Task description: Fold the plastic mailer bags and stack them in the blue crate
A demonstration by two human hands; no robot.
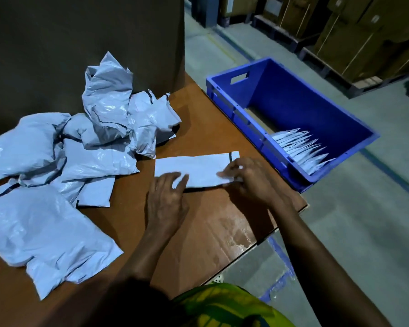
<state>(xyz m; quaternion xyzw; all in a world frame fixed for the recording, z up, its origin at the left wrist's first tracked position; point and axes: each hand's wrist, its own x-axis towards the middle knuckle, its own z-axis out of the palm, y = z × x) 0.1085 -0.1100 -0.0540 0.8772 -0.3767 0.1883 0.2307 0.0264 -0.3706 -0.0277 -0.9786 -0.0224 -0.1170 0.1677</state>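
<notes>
Mailer: the mailer [198,168] lies flat on the bench [210,230] as a long folded strip, between the heap and the crate.
Left hand: the left hand [168,201] has its fingers [182,182] spread flat on the strip's left end, probably pinning the slick plastic against sliding or springing open.
Right hand: the right hand [250,180] has its fingers [226,173] curled at the right end. They seem to pinch the near edge (blurred there), likely for the next fold.
Blue crate: the blue crate [305,97] sits just beside the bench's right edge, within reach.
Folded mailers: the folded mailers [300,149] stand on edge in a row at the crate's near end.
Loose mailers: the loose mailers [80,142] lie crumpled at left, so much work remains.
</notes>
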